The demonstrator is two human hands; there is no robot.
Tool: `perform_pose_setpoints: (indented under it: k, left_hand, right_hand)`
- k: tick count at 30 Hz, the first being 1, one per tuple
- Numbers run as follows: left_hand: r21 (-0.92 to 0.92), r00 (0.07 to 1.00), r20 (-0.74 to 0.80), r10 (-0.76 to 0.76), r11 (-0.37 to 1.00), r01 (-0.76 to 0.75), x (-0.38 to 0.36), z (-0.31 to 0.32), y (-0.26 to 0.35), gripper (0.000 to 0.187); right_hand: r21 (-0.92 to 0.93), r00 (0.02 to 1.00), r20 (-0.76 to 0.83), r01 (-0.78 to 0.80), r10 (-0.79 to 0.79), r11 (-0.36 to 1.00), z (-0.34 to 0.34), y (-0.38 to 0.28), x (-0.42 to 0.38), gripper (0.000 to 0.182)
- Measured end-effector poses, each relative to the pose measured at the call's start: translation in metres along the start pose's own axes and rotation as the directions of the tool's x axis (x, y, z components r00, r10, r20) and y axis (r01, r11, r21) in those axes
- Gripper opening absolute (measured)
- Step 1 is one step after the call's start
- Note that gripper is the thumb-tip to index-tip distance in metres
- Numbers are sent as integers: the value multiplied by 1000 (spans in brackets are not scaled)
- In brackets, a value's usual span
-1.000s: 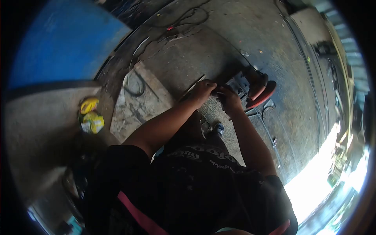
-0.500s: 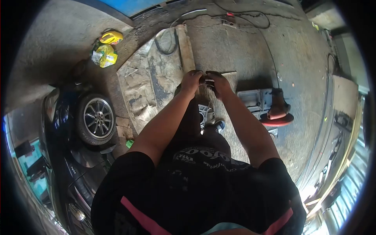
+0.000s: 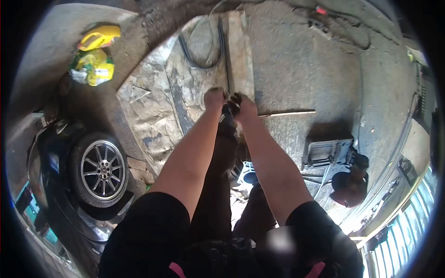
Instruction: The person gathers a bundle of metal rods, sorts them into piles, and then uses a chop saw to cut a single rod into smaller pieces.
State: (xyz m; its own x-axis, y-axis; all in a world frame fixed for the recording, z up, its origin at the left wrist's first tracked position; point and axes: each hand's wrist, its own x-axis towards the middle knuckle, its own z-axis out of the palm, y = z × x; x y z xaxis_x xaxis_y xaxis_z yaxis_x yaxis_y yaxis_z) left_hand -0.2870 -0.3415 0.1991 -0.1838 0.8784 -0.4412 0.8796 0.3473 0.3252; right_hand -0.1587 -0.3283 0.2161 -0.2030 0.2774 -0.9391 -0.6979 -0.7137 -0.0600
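Observation:
My left hand (image 3: 214, 99) and my right hand (image 3: 244, 107) are close together in front of me, both with curled fingers. Whatever lies between them is dark and too small and blurred to name. Beneath the hands spreads a worn, stained sheet (image 3: 153, 116) on the floor. Beyond them, a bent dark hose or strip (image 3: 201, 66) rests on that sheet. A thin wooden stick (image 3: 289, 113) extends to the right of my right hand. Lower down, between my legs, a silvery metal part (image 3: 247, 172) shows partly.
A car wheel (image 3: 104, 170) on a dark car is at left. Yellow bags or bottles (image 3: 98, 38) lie at the upper left. On the right are a grey tray-like case (image 3: 328, 152) and a corded power tool with a red disc (image 3: 347, 192). A cable with a red plug (image 3: 321, 10) runs behind.
My view has shifted forward and tilted, so the floor items appear moved. My hands have come closer together, over the sheet; the power tool now sits lower right.

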Motion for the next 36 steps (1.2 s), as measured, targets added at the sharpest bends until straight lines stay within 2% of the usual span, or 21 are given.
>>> perform_pose_setpoints:
  k: [2,4,6,8,11,12,13,15,19,21,22,23,24,27,28,29,30,31,32,33,36]
  left_hand:
    - [-358,966,41,-255,899,253,74,51,-42,34]
    - [-422,921,142,-362,820,387,133,77,-61,43]
    - [-406,926,145,-350,832,378,172,99,-66,41]
    - [-288,916,202,-346,873,393,192,91,-55,47]
    - [-106,924,154,-349,924,367,215,114,-57,49]
    - [-123,915,120,-384,909,398,218,117,-53,50]
    - [-140,903,85,-422,892,430,217,119,-50,53]
    - [-130,918,71,-390,909,396,207,130,-47,54]
    - [-85,954,37,-298,950,300,216,139,-44,52]
    - [-84,970,65,-236,967,240,214,126,-41,50]
    - [-89,977,97,-189,976,198,207,119,-40,48]
    - [-71,980,100,-172,981,179,197,114,-39,48]
    - [-143,993,58,-103,984,110,185,109,-38,46]
    - [-340,994,-82,75,935,-98,140,93,-23,43]
    - [-405,993,-58,102,907,-117,122,90,-18,40]
    - [-474,991,-32,133,871,-132,105,86,-7,36]
    - [-709,997,82,1,703,58,86,85,14,33]
    - [-853,966,240,-94,454,256,69,84,37,29]
    - [-854,942,315,-113,399,334,56,87,53,28]
    - [-850,940,331,-86,405,336,38,92,67,28]
    - [-725,914,407,-2,608,324,-14,104,114,36]
  right_hand:
    - [-55,997,-74,18,-22,998,26,6,55,25]
    - [-49,989,-149,-1,-6,999,29,16,118,27]
    - [-51,976,-217,-15,3,999,25,21,171,30]
    - [49,954,-279,-101,111,994,19,31,212,38]
    - [172,944,-249,-174,214,970,7,42,254,48]
    - [186,942,-256,-173,217,967,13,38,257,48]
    - [203,913,-361,-121,189,972,21,37,259,51]
    - [218,869,-465,-74,171,973,19,49,270,53]
    - [-217,935,-342,20,-95,976,-6,76,326,47]
    - [-295,943,-300,54,-146,954,6,67,302,46]
    - [157,930,-369,49,12,986,33,44,249,42]
    - [578,916,-357,64,182,813,47,28,215,38]
    - [684,980,-174,51,94,728,36,35,228,32]
    - [681,981,-192,130,4,720,4,23,190,29]
    - [699,982,-191,145,-12,700,-7,18,167,29]
    - [599,968,-245,198,-58,776,-21,11,143,31]
    - [485,947,-302,254,-112,837,-40,2,122,32]
    - [498,939,-316,285,-136,819,-59,-8,102,32]
    - [478,934,-319,305,-160,824,-85,-11,87,33]
    - [458,930,-323,318,-178,830,-107,-17,63,34]
    - [527,920,-332,363,-207,768,-173,-34,-1,38]
